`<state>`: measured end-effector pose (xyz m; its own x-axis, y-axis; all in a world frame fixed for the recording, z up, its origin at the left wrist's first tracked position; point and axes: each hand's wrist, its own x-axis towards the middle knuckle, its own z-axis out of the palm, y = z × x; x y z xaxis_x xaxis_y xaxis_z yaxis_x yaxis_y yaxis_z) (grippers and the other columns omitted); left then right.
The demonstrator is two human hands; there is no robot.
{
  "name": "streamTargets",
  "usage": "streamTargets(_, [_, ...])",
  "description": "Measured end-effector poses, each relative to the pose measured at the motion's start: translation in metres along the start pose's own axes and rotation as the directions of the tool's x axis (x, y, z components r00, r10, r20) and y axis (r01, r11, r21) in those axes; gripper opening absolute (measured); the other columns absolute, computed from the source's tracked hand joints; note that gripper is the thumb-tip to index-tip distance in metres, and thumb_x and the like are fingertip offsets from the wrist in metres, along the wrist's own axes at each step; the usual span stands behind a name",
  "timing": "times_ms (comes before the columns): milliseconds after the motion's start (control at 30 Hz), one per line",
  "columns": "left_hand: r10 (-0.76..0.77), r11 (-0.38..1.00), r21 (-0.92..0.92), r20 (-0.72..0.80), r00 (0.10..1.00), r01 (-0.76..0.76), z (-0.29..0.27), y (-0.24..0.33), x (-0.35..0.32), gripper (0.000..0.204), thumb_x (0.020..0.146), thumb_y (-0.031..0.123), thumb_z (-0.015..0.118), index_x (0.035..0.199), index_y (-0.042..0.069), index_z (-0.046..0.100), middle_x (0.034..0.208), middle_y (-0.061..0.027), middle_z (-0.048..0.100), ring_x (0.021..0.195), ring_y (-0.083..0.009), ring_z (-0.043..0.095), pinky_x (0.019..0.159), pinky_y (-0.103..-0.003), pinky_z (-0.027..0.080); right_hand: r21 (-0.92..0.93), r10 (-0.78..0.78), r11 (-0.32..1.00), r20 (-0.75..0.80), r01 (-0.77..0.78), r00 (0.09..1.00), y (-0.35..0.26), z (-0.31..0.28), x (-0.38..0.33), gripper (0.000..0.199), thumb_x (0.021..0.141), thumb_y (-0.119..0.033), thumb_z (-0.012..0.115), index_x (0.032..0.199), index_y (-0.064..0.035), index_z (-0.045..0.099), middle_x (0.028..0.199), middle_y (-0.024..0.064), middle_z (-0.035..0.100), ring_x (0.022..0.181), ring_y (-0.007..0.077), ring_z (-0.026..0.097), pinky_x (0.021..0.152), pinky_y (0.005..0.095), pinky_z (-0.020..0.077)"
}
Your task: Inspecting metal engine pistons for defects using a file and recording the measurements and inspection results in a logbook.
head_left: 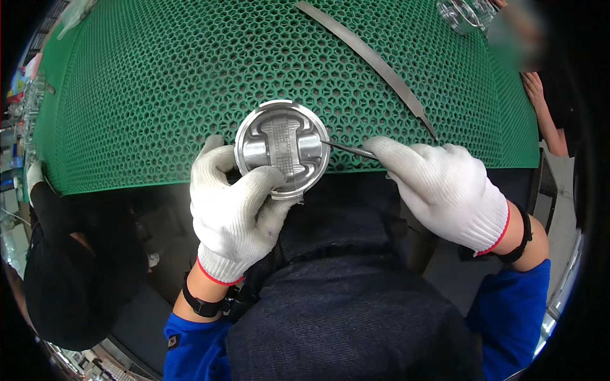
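The left hand [232, 213], in a white knitted glove with a red cuff, has its grip clamped around the rim of a round, silvery cast-metal piston [283, 149], thumb across the near edge and fingers curled behind the far side, holding it just over the near edge of the table covered with a green honeycomb plastic mat [159, 82]. The right hand [445, 187], gloved the same way, has its grip pinched together on a thin, dark metal pick [346, 148] whose tip touches the piston's rim on the side away from the left grip. The main risk, as I judge it, is the pick slipping off the smooth edge and jabbing the left glove, or scoring the machined surface; a loosened left grip could also let the piston drop past the table edge onto the lap below. The piston's crown faces up, bright and clean, with shallow recessed pockets on either side and a finely ribbed strip down its middle. Beyond the right grip lies a long, flat grey metal strip [368, 54] on the mat, untouched.
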<state>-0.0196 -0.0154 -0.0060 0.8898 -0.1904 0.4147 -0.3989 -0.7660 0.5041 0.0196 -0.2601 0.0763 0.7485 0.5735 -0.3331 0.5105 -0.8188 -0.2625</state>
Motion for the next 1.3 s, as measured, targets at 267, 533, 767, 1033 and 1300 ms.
streamTargets(267, [0.005,1.000,-0.005,0.002,1.000,-0.005,0.002,0.003,0.000,0.030,0.064,0.031,0.082,0.082,0.012,0.069,0.083,-0.0075,0.063,0.088,-0.0286,0.058,0.095,-0.053,0.046,0.268,0.001,0.962,-0.224,0.061,0.974,0.008,0.036,-0.003,0.030,0.089,-0.011,0.057,0.118,-0.0116,0.054,0.071,0.0123,0.063,0.063,0.0296,0.066,0.055,0.0388,0.0545])
streamTargets(533, [0.007,1.000,-0.009,0.041,0.999,-0.007,-0.001,-0.003,0.004,0.029,0.064,0.029,0.082,0.083,0.012,0.069,0.094,-0.0120,0.061,0.091,-0.0300,0.057,0.086,-0.045,0.049,-0.091,0.005,0.993,-0.601,-0.075,0.799,0.052,0.018,0.028,0.030,0.087,-0.025,0.064,0.115,-0.0153,0.062,0.087,0.0109,0.062,0.074,0.0290,0.066,0.065,0.0367,0.0542])
streamTargets(767, [-0.003,1.000,0.001,0.081,0.997,0.003,-0.001,-0.003,0.004,0.029,0.062,0.022,0.082,0.086,0.011,0.069,0.101,-0.0165,0.060,0.098,-0.0336,0.058,0.082,-0.041,0.050,-0.044,0.132,0.981,-0.566,-0.190,0.814,0.046,0.061,0.002,0.036,0.082,-0.019,0.067,0.116,-0.0164,0.058,0.086,0.0090,0.057,0.066,0.0290,0.063,0.058,0.0393,0.0521])
streamTargets(1033, [-0.020,0.999,0.041,0.144,0.989,0.014,-0.014,-0.006,0.008,0.029,0.062,0.022,0.081,0.086,0.011,0.069,0.103,-0.0175,0.058,0.101,-0.0371,0.057,0.086,-0.045,0.048,0.339,0.115,0.941,-0.354,0.013,0.928,0.045,0.048,-0.088,0.061,0.067,0.004,0.065,0.126,-0.0039,0.057,0.076,0.0094,0.065,0.065,0.0275,0.067,0.057,0.0359,0.0523])
streamTargets(1300, [-0.044,0.998,0.040,0.163,0.986,0.038,-0.015,-0.007,0.009,0.028,0.064,0.025,0.081,0.085,0.012,0.069,0.104,-0.0178,0.058,0.102,-0.0375,0.057,0.089,-0.046,0.048,0.061,-0.201,0.969,-0.370,0.240,0.907,0.025,0.028,0.017,0.051,0.072,-0.006,0.068,0.123,-0.0114,0.060,0.058,0.0085,0.053,0.051,0.0259,0.058,0.047,0.0357,0.0445])
